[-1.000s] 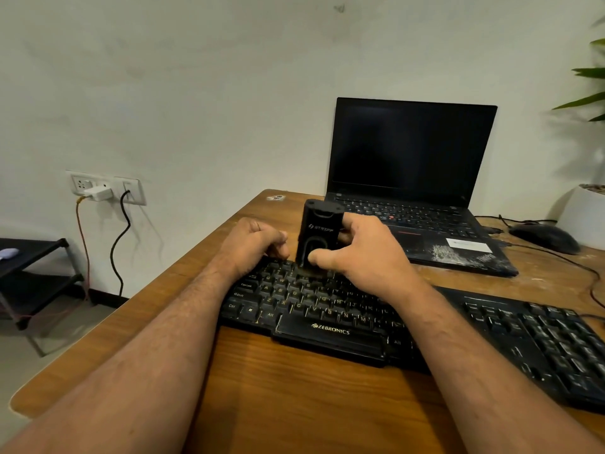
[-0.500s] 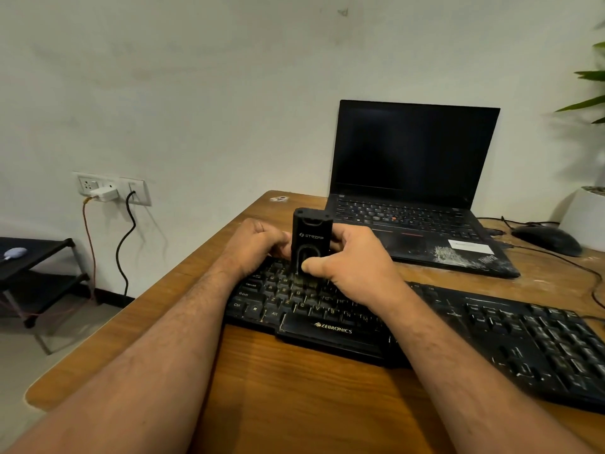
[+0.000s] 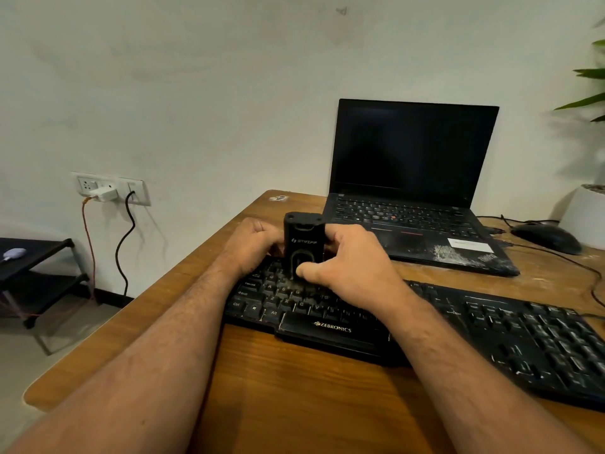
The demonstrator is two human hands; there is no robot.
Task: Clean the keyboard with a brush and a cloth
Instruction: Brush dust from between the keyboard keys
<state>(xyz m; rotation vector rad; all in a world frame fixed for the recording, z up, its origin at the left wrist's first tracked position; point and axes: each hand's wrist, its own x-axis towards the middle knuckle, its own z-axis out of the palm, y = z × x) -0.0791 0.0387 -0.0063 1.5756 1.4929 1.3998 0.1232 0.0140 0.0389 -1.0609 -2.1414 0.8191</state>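
— Right hand [image 3: 348, 260]?
— Wrapped round the black STRIFF-branded brush block [image 3: 303, 245], thumb across its front face, fingers behind. Firm grip, holding the block upright with its lower end down on the keys.
— Left hand [image 3: 253, 242]?
— Curled against the block's left side, knuckles up, just beside it. Cannot tell whether actually gripping the block or only resting on the keys; fingertips hidden.
— Keyboard [image 3: 425, 326]?
— Black Zebronics, lying flat across the wooden bench [image 3: 294, 388], running from centre out past the right edge of view. Brush block standing over the upper left letter rows. Pale dust specks visible on many keys, thicker toward the right.
— Cloth?
— Not seen in this view.
— Behind the keyboard?
— Open black laptop [image 3: 415, 178], screen dark, palm rest scuffed white at its right corner, a white label there too. Black mouse [image 3: 545, 237] to its right, cable trailing across the bench. White plant pot [image 3: 586, 211] at the far right, green leaves above.
— Left of the bench?
— Wall socket plate [image 3: 111, 188] with a white charger and a black cable [image 3: 126, 244] hanging down. Low black shelf [image 3: 36, 257] near the floor, a small pale object on top.
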